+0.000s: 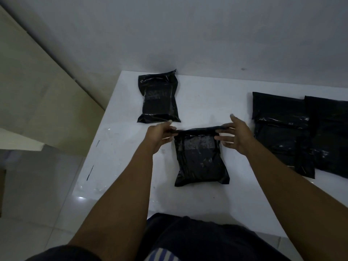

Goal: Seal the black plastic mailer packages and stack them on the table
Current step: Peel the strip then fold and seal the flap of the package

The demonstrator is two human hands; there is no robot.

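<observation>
On the table (pixel 207 95), black mailer (pixel 199 159) between left hand (pixel 162 134) and right hand (pixel 237 136), both hands pinching its flap (pixel 197 129).

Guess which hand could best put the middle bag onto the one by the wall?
Probably the left hand. Both hands hold the flap of the middle mailer, but the left lies just beside the far mailer, while the right hand sits nearer the pile on the other side.
</observation>
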